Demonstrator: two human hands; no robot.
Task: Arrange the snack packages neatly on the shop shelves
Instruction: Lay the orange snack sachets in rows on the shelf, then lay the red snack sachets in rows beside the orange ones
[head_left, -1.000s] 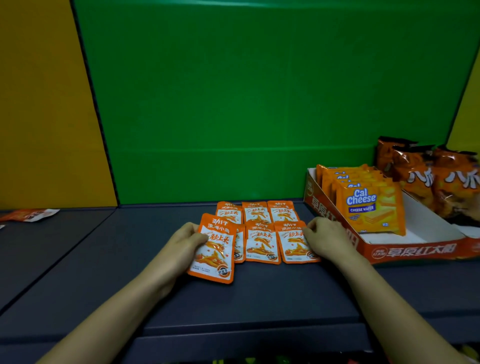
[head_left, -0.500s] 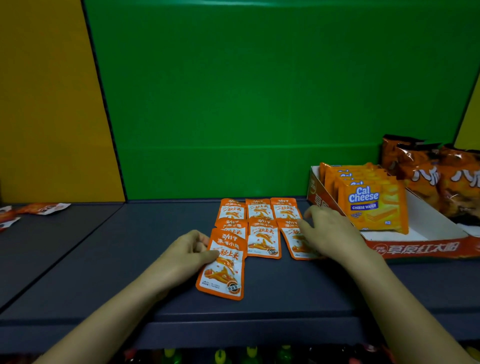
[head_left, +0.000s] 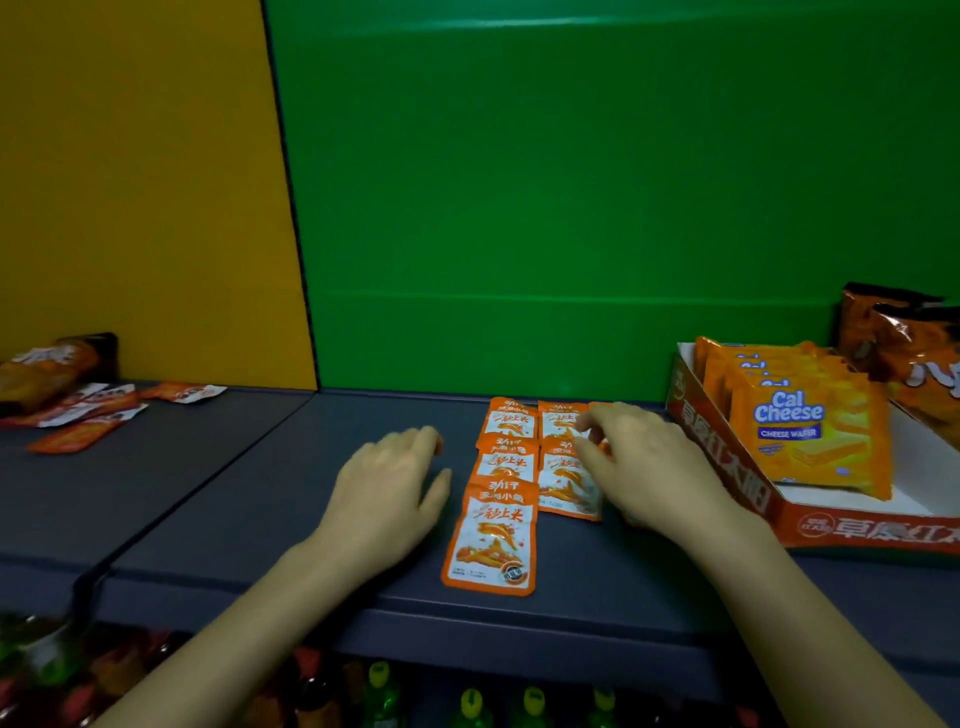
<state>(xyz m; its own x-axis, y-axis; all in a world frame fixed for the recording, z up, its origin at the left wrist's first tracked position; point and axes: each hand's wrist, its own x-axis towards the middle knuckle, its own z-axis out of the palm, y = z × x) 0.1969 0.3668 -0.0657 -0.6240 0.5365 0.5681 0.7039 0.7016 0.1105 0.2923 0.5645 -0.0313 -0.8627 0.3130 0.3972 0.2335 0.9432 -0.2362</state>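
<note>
Just let go of the front snack packet (head_left: 491, 535): pinched half a second ago by the left hand (head_left: 387, 493), now lying flat on the shelf (head_left: 249, 499) at the near end of the left column, overlapping the packet behind. Left fingers released, resting just beside it. Moved the right hand (head_left: 644, 467) back over the neighbouring packets (head_left: 565, 486); fingers bent onto them, cannot tell whether pinching or only pressing. Seemingly settles the left column; leaves the rest to square up beside the cardboard tray (head_left: 857, 527).
</note>
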